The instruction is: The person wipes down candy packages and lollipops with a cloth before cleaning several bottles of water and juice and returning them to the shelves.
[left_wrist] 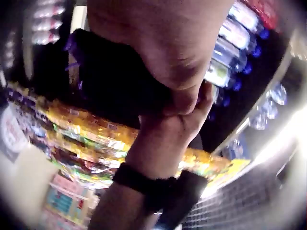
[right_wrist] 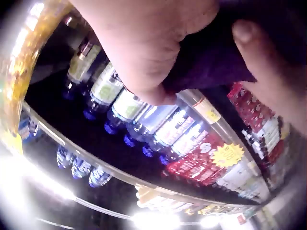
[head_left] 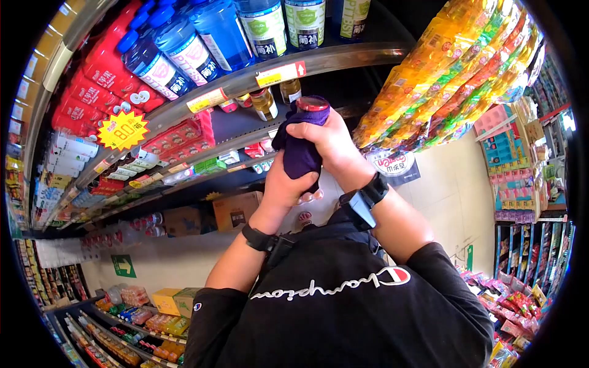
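Note:
A dark purple cloth (head_left: 302, 153) is wrapped round a container whose round, reddish end (head_left: 313, 103) shows above it; the rest of the container is hidden. My right hand (head_left: 334, 147) grips the upper part of the cloth, thumb across its front. Just below, my left hand (head_left: 285, 187) holds the lower part with its thumb over the fabric. In the left wrist view the cloth (left_wrist: 115, 76) looks almost black, with the right hand (left_wrist: 165, 136) beyond it. The right wrist view shows the purple fabric (right_wrist: 211, 62) between the right hand (right_wrist: 144, 43) and the left thumb (right_wrist: 247, 36).
A shelf edge (head_left: 245, 78) with blue-capped bottles (head_left: 178, 52) runs just ahead of the hands. Small jars (head_left: 264, 104) stand on the shelf below. Hanging yellow snack packets (head_left: 429, 73) are close on the right. Cardboard boxes (head_left: 238, 210) sit under the shelves.

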`<state>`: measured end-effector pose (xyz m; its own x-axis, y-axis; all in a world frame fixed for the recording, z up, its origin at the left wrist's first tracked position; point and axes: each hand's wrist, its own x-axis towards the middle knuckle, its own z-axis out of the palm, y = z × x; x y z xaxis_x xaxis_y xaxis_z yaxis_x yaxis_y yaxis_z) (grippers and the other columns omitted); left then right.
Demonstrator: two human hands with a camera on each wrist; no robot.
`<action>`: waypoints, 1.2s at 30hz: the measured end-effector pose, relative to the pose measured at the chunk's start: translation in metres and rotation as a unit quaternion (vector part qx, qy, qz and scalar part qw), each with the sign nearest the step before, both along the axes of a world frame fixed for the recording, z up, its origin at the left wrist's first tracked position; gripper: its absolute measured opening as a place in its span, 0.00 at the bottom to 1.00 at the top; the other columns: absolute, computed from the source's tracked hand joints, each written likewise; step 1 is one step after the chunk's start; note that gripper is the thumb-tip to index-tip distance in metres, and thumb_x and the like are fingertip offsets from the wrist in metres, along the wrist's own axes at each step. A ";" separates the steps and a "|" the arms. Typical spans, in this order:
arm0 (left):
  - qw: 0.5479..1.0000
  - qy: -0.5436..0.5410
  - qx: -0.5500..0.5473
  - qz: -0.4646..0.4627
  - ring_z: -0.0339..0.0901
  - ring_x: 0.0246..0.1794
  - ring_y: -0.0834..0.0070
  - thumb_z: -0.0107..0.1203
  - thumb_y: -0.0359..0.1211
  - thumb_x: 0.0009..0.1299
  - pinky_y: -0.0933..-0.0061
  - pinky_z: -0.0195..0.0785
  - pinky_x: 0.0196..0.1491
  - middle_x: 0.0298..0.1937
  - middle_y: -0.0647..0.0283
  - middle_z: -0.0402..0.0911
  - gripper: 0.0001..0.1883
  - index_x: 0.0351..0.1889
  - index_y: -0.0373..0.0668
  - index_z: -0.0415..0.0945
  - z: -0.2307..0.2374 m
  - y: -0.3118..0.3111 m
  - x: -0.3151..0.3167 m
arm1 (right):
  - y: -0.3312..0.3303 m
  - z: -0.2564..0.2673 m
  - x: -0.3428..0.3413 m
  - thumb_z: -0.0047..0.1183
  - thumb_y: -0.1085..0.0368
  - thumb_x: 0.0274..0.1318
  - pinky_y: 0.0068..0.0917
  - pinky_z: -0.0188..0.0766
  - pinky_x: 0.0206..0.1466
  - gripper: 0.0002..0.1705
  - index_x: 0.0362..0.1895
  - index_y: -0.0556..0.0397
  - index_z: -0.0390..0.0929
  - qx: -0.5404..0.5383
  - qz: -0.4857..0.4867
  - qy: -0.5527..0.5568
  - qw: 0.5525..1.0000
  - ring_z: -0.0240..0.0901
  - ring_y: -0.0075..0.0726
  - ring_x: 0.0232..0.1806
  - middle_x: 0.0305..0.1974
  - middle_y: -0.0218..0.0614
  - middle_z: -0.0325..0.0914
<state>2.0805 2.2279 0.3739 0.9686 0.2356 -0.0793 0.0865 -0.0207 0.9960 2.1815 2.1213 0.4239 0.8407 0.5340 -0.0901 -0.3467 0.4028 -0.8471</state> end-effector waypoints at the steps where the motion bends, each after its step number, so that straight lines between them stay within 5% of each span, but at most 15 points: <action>1: 1.000 -0.001 0.000 -0.002 0.81 0.43 0.68 0.67 0.35 0.55 0.65 0.75 0.48 0.42 0.54 0.81 0.29 0.53 0.37 0.69 0.006 -0.005 0.000 | 0.001 -0.003 -0.002 0.65 0.74 0.46 0.30 0.76 0.49 0.22 0.48 0.58 0.74 0.000 -0.002 -0.001 1.000 0.79 0.33 0.42 0.39 0.35 0.80; 3: 0.974 -0.083 0.190 0.086 0.81 0.43 0.58 0.69 0.37 0.54 0.59 0.74 0.48 0.43 0.49 0.79 0.30 0.53 0.38 0.69 0.011 -0.016 -0.003 | 0.004 -0.007 -0.006 0.67 0.71 0.47 0.30 0.77 0.46 0.22 0.48 0.58 0.74 -0.099 -0.072 -0.112 0.986 0.78 0.30 0.39 0.39 0.34 0.80; 5: 0.961 -0.080 0.262 0.045 0.74 0.57 0.49 0.67 0.37 0.58 0.58 0.66 0.60 0.57 0.43 0.74 0.37 0.63 0.33 0.64 0.013 -0.011 -0.008 | 0.005 -0.013 -0.005 0.66 0.69 0.51 0.29 0.77 0.45 0.19 0.46 0.57 0.74 -0.090 -0.086 -0.097 0.987 0.78 0.28 0.37 0.38 0.34 0.80; 8: 0.869 -0.259 0.415 -0.083 0.59 0.69 0.38 0.61 0.32 0.63 0.49 0.54 0.69 0.69 0.38 0.61 0.31 0.64 0.32 0.67 0.023 -0.008 -0.017 | -0.005 -0.013 0.003 0.63 0.65 0.57 0.29 0.78 0.41 0.14 0.44 0.56 0.75 0.025 -0.082 0.100 0.991 0.79 0.29 0.36 0.36 0.34 0.81; 11: 0.933 -0.282 0.185 -0.123 0.72 0.60 0.51 0.52 0.27 0.63 0.56 0.59 0.67 0.58 0.44 0.74 0.18 0.52 0.31 0.75 0.017 0.017 -0.007 | -0.013 -0.015 0.005 0.63 0.63 0.58 0.28 0.78 0.43 0.15 0.45 0.56 0.75 0.040 -0.064 0.091 0.993 0.79 0.28 0.38 0.38 0.34 0.81; 12: 0.980 -0.186 -0.051 -0.046 0.75 0.57 0.63 0.46 0.25 0.66 0.62 0.62 0.64 0.53 0.50 0.78 0.14 0.47 0.31 0.77 0.010 0.013 -0.010 | -0.012 -0.016 0.004 0.63 0.63 0.58 0.28 0.78 0.43 0.15 0.45 0.56 0.75 0.041 -0.064 0.091 0.993 0.79 0.28 0.38 0.38 0.34 0.81; 16: 0.971 -0.050 -0.233 0.031 0.73 0.58 0.68 0.51 0.30 0.69 0.67 0.66 0.62 0.59 0.56 0.75 0.23 0.62 0.33 0.67 -0.004 0.015 0.006 | -0.005 -0.018 -0.001 0.62 0.57 0.62 0.27 0.75 0.49 0.20 0.50 0.57 0.74 0.009 -0.064 -0.053 0.996 0.76 0.25 0.41 0.41 0.31 0.80; 18: 0.930 -0.059 -0.349 -0.099 0.72 0.61 0.69 0.63 0.34 0.67 0.66 0.65 0.65 0.63 0.59 0.73 0.36 0.70 0.36 0.59 0.005 0.020 0.004 | -0.004 -0.018 -0.002 0.60 0.55 0.64 0.26 0.74 0.51 0.21 0.52 0.57 0.74 -0.009 -0.062 -0.094 0.994 0.74 0.22 0.44 0.42 0.31 0.79; 22: 0.953 0.002 -0.262 -0.150 0.69 0.64 0.70 0.75 0.36 0.57 0.65 0.60 0.68 0.64 0.62 0.72 0.47 0.71 0.39 0.58 -0.003 0.025 0.011 | 0.002 -0.034 -0.005 0.55 0.57 0.67 0.32 0.73 0.50 0.18 0.50 0.58 0.75 -0.112 -0.101 -0.281 0.948 0.77 0.34 0.42 0.41 0.38 0.81; 27: 0.961 0.018 -0.233 -0.145 0.72 0.60 0.71 0.74 0.34 0.58 0.67 0.66 0.63 0.61 0.62 0.74 0.42 0.68 0.38 0.62 -0.014 0.021 0.007 | -0.002 -0.035 -0.011 0.53 0.66 0.65 0.34 0.73 0.52 0.14 0.52 0.58 0.75 -0.203 -0.115 -0.270 0.934 0.79 0.47 0.46 0.45 0.49 0.81; 29: 0.928 0.102 -0.315 -0.171 0.75 0.57 0.71 0.73 0.33 0.58 0.67 0.67 0.62 0.58 0.61 0.77 0.37 0.65 0.36 0.67 -0.003 0.023 0.002 | -0.006 -0.033 -0.009 0.52 0.71 0.60 0.34 0.74 0.50 0.15 0.51 0.59 0.77 -0.202 -0.145 -0.416 0.875 0.80 0.49 0.43 0.41 0.46 0.82; 31: 0.914 0.127 -0.326 -0.208 0.76 0.58 0.68 0.73 0.34 0.58 0.65 0.67 0.63 0.59 0.59 0.76 0.39 0.66 0.35 0.65 -0.016 0.029 0.001 | -0.006 -0.033 -0.002 0.52 0.72 0.55 0.34 0.75 0.48 0.14 0.47 0.59 0.81 -0.157 -0.119 -0.376 0.905 0.81 0.50 0.39 0.36 0.44 0.83; 33: 0.897 0.152 -0.337 -0.243 0.76 0.59 0.65 0.72 0.35 0.57 0.64 0.68 0.64 0.61 0.56 0.76 0.41 0.67 0.35 0.64 -0.015 0.028 -0.004 | -0.016 -0.022 0.005 0.54 0.73 0.58 0.28 0.73 0.48 0.10 0.44 0.59 0.81 -0.206 0.127 -0.277 0.930 0.76 0.27 0.40 0.38 0.33 0.82; 35: 0.865 0.148 -0.416 -0.240 0.77 0.57 0.67 0.70 0.29 0.58 0.63 0.70 0.62 0.56 0.59 0.79 0.33 0.62 0.36 0.69 -0.010 0.024 -0.014 | -0.016 -0.016 0.005 0.54 0.72 0.54 0.31 0.75 0.44 0.09 0.39 0.59 0.82 -0.208 0.156 -0.250 0.933 0.80 0.36 0.35 0.33 0.38 0.83; 36: 0.850 0.150 -0.449 -0.230 0.78 0.57 0.66 0.68 0.28 0.60 0.63 0.71 0.62 0.57 0.58 0.79 0.32 0.62 0.36 0.69 -0.024 0.023 -0.017 | -0.014 -0.021 0.006 0.54 0.72 0.51 0.33 0.75 0.42 0.09 0.39 0.59 0.82 -0.242 0.117 -0.372 0.888 0.80 0.44 0.34 0.32 0.44 0.82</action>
